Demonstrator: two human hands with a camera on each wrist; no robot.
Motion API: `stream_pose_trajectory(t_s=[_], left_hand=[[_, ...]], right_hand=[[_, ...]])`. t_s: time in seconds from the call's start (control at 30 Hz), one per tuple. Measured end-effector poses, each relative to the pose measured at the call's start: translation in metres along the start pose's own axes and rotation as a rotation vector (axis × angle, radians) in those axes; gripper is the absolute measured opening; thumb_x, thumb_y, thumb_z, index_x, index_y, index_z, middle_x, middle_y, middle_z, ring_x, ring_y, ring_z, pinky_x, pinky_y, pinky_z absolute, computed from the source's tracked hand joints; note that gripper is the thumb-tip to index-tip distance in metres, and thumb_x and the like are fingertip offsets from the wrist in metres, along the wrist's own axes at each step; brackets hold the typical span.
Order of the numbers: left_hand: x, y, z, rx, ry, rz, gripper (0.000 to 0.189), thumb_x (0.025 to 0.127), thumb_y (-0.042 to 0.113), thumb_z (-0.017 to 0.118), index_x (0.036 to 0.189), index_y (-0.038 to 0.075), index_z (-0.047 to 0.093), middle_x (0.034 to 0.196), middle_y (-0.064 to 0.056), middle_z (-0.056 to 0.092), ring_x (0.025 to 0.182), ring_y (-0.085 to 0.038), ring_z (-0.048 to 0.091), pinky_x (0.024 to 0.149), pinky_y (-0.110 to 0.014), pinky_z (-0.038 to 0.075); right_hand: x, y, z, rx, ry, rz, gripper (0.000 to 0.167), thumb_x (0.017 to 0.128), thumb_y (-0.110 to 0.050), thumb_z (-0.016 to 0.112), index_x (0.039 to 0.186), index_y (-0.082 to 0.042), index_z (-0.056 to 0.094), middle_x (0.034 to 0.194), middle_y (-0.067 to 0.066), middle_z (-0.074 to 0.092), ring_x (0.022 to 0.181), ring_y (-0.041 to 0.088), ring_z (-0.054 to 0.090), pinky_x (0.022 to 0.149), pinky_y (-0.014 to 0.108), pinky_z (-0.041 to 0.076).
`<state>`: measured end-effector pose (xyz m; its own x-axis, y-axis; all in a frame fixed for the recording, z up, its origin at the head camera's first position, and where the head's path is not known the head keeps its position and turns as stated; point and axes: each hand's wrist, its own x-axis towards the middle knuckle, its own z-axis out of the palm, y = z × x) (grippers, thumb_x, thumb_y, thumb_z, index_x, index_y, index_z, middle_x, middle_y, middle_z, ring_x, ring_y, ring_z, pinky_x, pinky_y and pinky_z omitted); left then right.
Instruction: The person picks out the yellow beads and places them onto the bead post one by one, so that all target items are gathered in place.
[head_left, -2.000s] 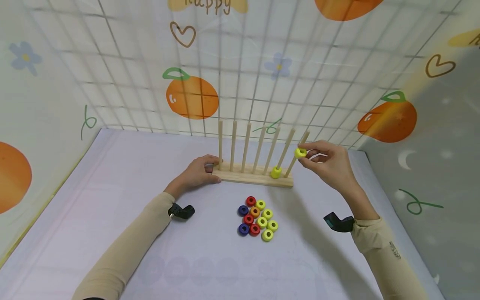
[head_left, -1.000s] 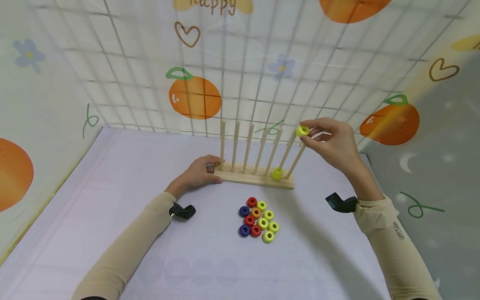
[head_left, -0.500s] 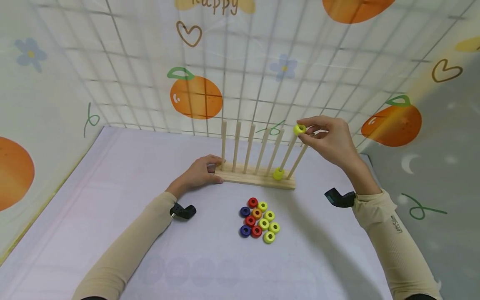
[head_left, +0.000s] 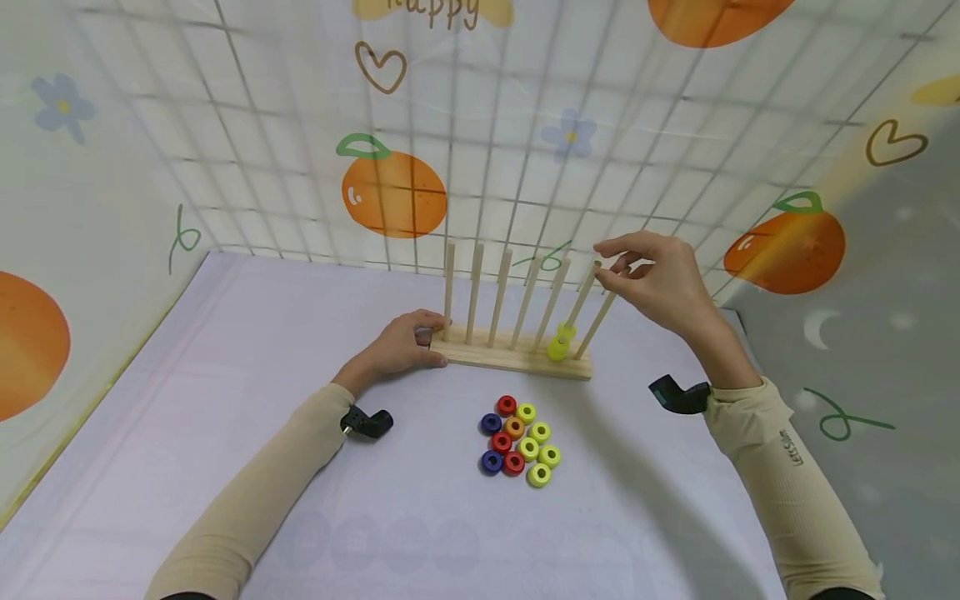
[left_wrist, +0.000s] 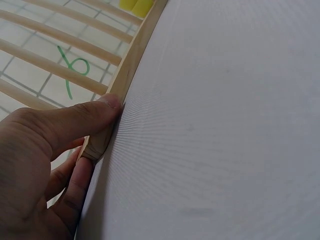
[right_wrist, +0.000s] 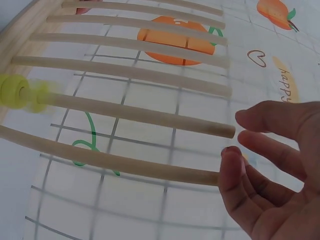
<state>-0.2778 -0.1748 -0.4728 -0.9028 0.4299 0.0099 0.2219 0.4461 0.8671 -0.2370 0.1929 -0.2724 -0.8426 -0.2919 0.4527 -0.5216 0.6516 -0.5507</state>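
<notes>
The word "happy" [right_wrist: 285,86] stands in brown on a yellow patch [head_left: 497,12] of the patterned backdrop [head_left: 300,92], while small dark lettering [head_left: 791,448] on the right sleeve [head_left: 798,508] seems to begin "LETS", its ending unclear.

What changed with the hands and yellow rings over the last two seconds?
The right hand rose over the second pale wooden peg from the right, then let go of a small round yellow ring, which dropped down that peg toward its foot. The left hand still grips the left end of the flat wooden base, and the loose red, blue, orange and yellow rings lie as before.
</notes>
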Motion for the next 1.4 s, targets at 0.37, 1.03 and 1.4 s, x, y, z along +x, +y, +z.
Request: stream_pose_trajectory(t_s=[0.37, 1.03, 1.4], left_hand=[[0.000, 0.000, 0.000, -0.010, -0.001, 0.005, 0.076, 0.078, 0.017, 0.088, 0.143, 0.000, 0.052, 0.146, -0.011, 0.048, 0.126, -0.035, 0.054, 0.101, -0.040, 0.050], [0.000, 0.001, 0.000, 0.001, -0.004, 0.010, 0.076, 0.080, 0.021, 0.087, 0.144, 0.001, 0.051, 0.147, -0.009, 0.047, 0.127, -0.035, 0.053, 0.103, -0.040, 0.048], [0.001, -0.001, 0.001, -0.013, -0.009, 0.022, 0.077, 0.079, 0.019, 0.087, 0.143, -0.001, 0.051, 0.147, -0.012, 0.046, 0.127, -0.038, 0.053, 0.102, -0.042, 0.049]], right_hand=[[-0.016, -0.005, -0.005, 0.067, -0.003, 0.029, 0.023, 0.085, -0.007, 0.079, 0.108, -0.006, 0.077, 0.103, 0.007, 0.072, 0.079, 0.012, 0.061, 0.069, 0.014, 0.054], [-0.073, 0.028, 0.022, 0.171, -0.114, 0.106, 0.022, 0.085, -0.007, 0.080, 0.107, -0.007, 0.077, 0.107, 0.008, 0.073, 0.082, 0.020, 0.066, 0.067, 0.023, 0.059], [-0.112, 0.046, 0.040, 0.220, -0.175, 0.199, 0.023, 0.085, -0.007, 0.080, 0.108, -0.007, 0.076, 0.104, 0.012, 0.073, 0.083, 0.021, 0.068, 0.065, 0.026, 0.060]])
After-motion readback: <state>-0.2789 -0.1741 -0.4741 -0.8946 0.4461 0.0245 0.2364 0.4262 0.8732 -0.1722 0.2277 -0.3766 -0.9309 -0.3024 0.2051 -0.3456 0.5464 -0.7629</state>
